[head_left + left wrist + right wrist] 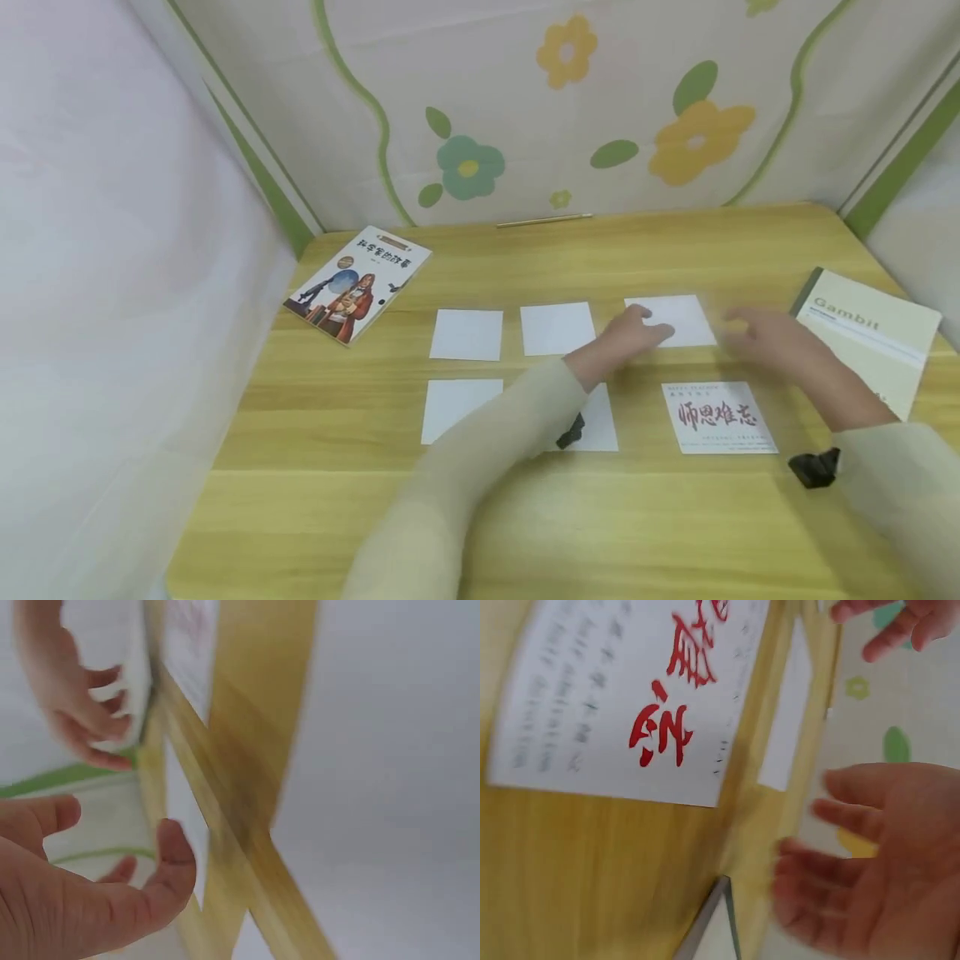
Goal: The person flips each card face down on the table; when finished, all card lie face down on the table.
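Note:
Several square white cards lie in two rows on the wooden table [330,500]. At the back right is a blank card [678,317]. My left hand [633,333] is over its left part, fingers loosely bent and holding nothing; whether they touch it I cannot tell. Just right of that card is my right hand [780,342], blurred, its fingers relaxed with nothing between them. In front of the blank card lies a card with red Chinese writing [720,418], also large in the right wrist view. My left sleeve [480,450] partly covers the front middle card [600,421].
A Gambit notebook [870,333] lies at the right, partly behind my right forearm. An illustrated book [360,283] is at the back left. Along the back edge lies a thin gold stick [543,221], before a flowered cloth [510,100].

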A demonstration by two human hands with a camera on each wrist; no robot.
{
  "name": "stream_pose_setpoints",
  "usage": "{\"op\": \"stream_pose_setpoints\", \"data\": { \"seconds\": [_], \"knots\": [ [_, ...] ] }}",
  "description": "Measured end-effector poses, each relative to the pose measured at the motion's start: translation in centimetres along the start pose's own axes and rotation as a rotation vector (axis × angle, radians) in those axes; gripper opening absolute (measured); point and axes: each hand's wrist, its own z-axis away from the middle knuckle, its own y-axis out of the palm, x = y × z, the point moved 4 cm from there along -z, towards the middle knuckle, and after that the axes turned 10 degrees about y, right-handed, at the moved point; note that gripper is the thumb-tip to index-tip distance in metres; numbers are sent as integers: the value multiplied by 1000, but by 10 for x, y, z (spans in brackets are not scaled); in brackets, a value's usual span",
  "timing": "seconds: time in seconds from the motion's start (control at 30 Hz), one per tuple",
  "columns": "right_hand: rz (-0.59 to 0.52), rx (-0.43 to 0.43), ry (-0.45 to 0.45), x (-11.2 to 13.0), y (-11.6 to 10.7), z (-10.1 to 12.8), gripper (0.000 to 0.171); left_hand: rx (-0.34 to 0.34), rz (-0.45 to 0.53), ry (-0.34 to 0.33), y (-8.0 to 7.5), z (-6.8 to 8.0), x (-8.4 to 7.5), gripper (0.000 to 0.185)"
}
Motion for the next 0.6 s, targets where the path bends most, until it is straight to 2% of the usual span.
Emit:
{"op": "stream_pose_setpoints", "data": {
  "seconds": [0.1,0.17,0.23,0.27,0.37,0.43,0.53,0.6],
  "knots": [
    [-9,172,85,-7,11,22,65,59,246,-130,7,22,1,58],
    [-40,252,134,-9,21,35,72,91,342,-219,13,37,1,62],
    [-56,268,143,-6,29,45,76,121,394,-288,19,49,2,64],
    [-40,245,122,-2,31,48,79,125,416,-312,22,53,3,65],
    [13,165,60,14,33,55,85,112,456,-332,33,59,2,66],
    [43,139,44,24,34,58,91,71,501,-332,39,61,2,65],
    [35,173,61,35,36,62,97,1,621,-336,44,60,6,65],
    [12,208,79,39,38,64,99,-41,739,-347,44,58,10,64]
  ]
}}
